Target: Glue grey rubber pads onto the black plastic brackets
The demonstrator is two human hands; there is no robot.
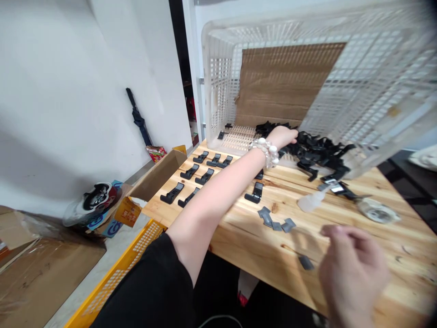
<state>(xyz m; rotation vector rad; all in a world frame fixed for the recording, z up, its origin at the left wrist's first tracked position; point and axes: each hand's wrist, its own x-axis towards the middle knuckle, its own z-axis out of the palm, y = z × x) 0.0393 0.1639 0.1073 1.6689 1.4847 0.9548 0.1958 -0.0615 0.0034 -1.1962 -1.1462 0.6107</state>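
Umbrella (139,120) leans on the white wall (75,68); black plastic brackets (173,193) sit toward the left edge of the wooden bench (235,225); left hand (284,136) meets the bracket heap (317,152) in the far-edge basket (220,95), grip unclear; near-edge right hand (353,269) curls, contents unclear.

Bright light, soft shadows — right fingers (361,241) blurred
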